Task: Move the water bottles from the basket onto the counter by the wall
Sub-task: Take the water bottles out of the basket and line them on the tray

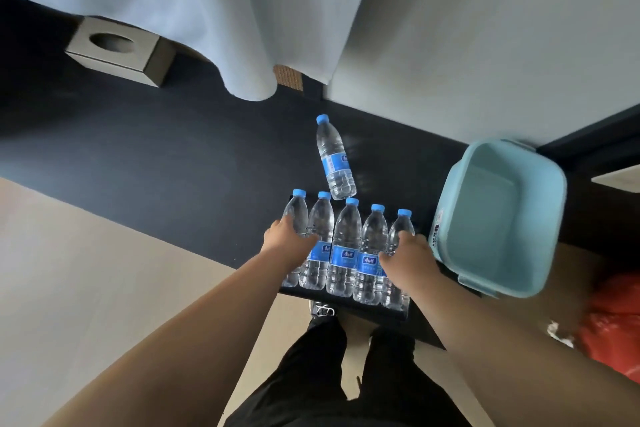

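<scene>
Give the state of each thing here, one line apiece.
Basket: empty, on the counter.
Five-bottle row: upright, capped, full, on the counter.
Lone bottle: capped, full, standing apart behind the row.
Left hand: grips the row's leftmost bottle.
Right hand: grips the row's rightmost bottle.

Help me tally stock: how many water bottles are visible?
6. A row of five bottles, ends gripped by left hand and right hand; one lone bottle behind it. None hidden.

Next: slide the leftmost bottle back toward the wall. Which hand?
Left. The left hand grips the leftmost bottle; the right hand sits at the other end, on the rightmost bottle.
</scene>
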Action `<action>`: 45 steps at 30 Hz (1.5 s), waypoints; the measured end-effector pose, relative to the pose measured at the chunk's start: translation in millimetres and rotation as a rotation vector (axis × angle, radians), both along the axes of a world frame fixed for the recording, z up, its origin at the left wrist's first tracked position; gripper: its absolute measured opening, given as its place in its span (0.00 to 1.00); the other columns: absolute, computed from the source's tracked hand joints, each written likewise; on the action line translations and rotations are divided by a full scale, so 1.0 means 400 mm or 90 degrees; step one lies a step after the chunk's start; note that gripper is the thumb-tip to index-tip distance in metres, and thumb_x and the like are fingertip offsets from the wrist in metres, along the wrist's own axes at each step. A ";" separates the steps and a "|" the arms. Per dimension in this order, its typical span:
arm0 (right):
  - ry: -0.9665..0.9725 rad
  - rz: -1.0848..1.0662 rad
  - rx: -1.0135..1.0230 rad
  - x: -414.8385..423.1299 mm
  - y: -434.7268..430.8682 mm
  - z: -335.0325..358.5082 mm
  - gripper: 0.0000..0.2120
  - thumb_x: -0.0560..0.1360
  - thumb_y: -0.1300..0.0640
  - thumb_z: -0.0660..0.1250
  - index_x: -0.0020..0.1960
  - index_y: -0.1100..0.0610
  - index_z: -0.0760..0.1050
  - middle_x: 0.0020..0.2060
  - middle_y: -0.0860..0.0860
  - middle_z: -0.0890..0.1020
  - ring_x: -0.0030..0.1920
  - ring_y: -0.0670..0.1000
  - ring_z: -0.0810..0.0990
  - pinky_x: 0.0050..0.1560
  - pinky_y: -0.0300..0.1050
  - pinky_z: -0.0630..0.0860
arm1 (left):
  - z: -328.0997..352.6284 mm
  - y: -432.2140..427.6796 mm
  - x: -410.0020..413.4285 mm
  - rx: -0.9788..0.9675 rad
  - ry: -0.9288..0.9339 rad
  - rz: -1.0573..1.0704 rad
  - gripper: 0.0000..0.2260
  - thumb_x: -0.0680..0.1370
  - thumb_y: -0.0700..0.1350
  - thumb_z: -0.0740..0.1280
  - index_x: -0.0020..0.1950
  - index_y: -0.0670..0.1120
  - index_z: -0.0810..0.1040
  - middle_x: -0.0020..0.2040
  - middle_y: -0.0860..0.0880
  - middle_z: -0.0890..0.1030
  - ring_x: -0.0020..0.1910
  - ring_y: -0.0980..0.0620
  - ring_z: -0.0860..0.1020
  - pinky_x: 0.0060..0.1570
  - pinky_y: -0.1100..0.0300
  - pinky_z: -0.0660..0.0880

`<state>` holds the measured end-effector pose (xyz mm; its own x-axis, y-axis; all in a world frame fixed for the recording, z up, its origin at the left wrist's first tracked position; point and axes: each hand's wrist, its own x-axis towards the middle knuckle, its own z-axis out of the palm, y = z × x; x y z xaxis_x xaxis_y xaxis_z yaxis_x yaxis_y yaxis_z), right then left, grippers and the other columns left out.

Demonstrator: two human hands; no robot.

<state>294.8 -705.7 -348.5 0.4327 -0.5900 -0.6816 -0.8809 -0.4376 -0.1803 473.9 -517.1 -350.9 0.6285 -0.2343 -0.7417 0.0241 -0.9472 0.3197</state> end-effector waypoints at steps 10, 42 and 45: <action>-0.009 0.070 -0.006 0.203 -0.040 -0.012 0.30 0.77 0.37 0.66 0.71 0.53 0.69 0.63 0.55 0.73 0.60 0.58 0.77 0.56 0.57 0.79 | 0.007 -0.018 0.074 0.015 -0.051 -0.107 0.20 0.77 0.65 0.55 0.45 0.50 0.75 0.44 0.47 0.81 0.41 0.46 0.81 0.41 0.52 0.81; -0.152 -0.137 0.008 0.448 -0.027 -0.134 0.28 0.66 0.38 0.70 0.59 0.52 0.70 0.50 0.51 0.79 0.41 0.53 0.81 0.31 0.43 0.72 | -0.161 0.102 0.024 0.030 0.016 0.041 0.24 0.78 0.66 0.65 0.67 0.53 0.74 0.57 0.52 0.77 0.43 0.55 0.78 0.30 0.60 0.71; -0.158 -0.155 0.036 0.378 0.018 -0.094 0.24 0.66 0.39 0.70 0.55 0.51 0.70 0.44 0.48 0.79 0.35 0.49 0.80 0.28 0.41 0.70 | -0.136 0.105 0.021 0.034 0.031 0.031 0.20 0.80 0.61 0.65 0.67 0.52 0.74 0.55 0.51 0.78 0.42 0.55 0.79 0.30 0.61 0.70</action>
<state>446.1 -698.3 -386.1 0.4399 -0.6604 -0.6085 -0.8848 -0.2026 -0.4197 482.1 -474.9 -405.3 0.6015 -0.1639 -0.7818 0.0841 -0.9603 0.2661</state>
